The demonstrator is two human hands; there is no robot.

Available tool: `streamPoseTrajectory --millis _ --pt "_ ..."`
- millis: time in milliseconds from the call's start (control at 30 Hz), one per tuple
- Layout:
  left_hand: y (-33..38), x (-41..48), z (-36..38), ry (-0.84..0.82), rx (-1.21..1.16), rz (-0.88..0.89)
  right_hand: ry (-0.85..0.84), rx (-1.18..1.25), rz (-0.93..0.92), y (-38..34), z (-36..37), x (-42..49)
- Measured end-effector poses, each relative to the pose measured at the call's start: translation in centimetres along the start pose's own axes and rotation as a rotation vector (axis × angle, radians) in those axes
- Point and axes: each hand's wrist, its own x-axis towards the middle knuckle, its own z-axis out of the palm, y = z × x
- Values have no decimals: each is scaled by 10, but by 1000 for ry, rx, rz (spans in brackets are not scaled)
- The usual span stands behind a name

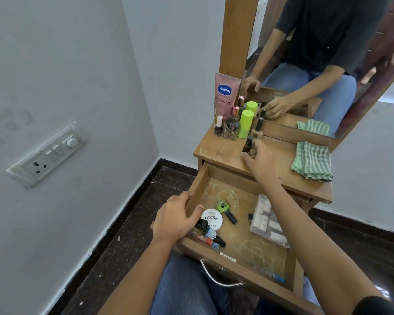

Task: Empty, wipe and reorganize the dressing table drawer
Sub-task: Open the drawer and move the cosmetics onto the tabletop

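A pink tube (pixel 226 97) standing at the back of the table (pixel 216 153) carries a blue oval badge with "Vaseline" in white, and below it "Gluta-Hya" in pale letters; the finer print under that is too small to read. In the drawer (pixel 241 183) a round white tub (pixel 212 218) lies with its lid text upside down to the camera: "NAIL POLISH" and, in grey, "zudio". A green bottle (pixel 223 206) beside it bears a hexagon sign with an S-like mark, and the same sign stands on a small tan block (pixel 256 134) on the table. Labels on the small bottles (pixel 210 236) in the drawer and on the dark bottle (pixel 248 145) are not legible.
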Motion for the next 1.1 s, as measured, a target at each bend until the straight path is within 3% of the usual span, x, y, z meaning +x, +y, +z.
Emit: streamPoseTrajectory --millis 467,700,833,900,967,1033,1100 --pt "-2 1 2 4 18 5 156 35 180 -8 30 39" --pt "0 0 1 -3 10 -3 163 81 169 -5 31 37" --pt "0 -1 0 2 1 -1 198 144 -8 -13 24 6" --pt "1 -1 0 4 2 -8 140 168 -193 -16 21 -27" --pt "1 0 0 7 -5 -8 -35 137 -325 -6 23 -67" --pt "1 0 -1 8 -11 -9 -225 -76 -324 10 30 -99" --pt "2 0 -1 0 -10 -13 -354 -291 -169 20 33 -120"
